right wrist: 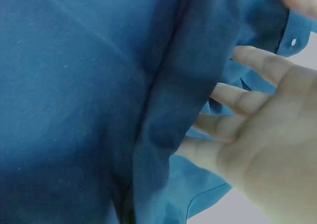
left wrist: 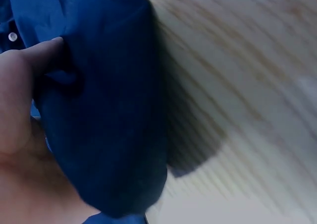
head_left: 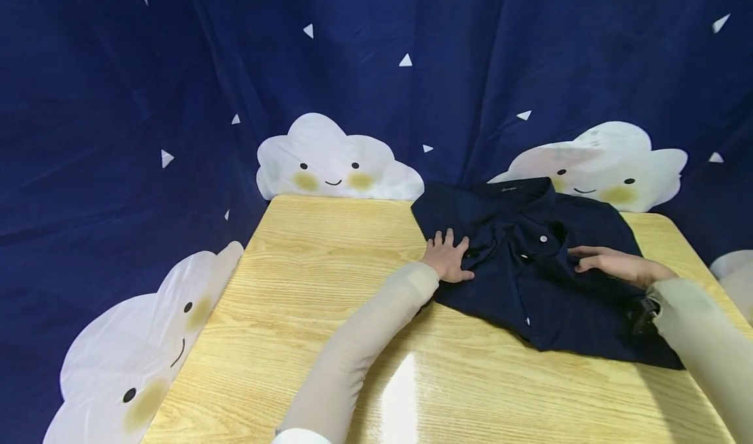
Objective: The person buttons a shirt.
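Note:
A dark navy button-up shirt (head_left: pixel 482 300) lies on the wooden table, its collar (head_left: pixel 538 199) toward the back and its front rumpled in the middle. My left hand (head_left: pixel 445 259) rests on the shirt's left side, fingers spread and straight. In the left wrist view, its thumb lies against a loose flap of fabric (left wrist: pixel 114 100) that hangs over the table. Over the shirt's right half is my right hand (head_left: pixel 623 265). The right wrist view shows its fingers extended, with the fingertips tucked behind a fold of cloth (right wrist: pixel 183 85). A white button (head_left: pixel 544 239) shows between the hands.
The light wooden table (head_left: pixel 317 267) extends to the left and in front of the shirt. Behind and at the sides hangs a dark blue curtain (head_left: pixel 353 71) with white triangles and smiling clouds. The shirt's back edge reaches the curtain.

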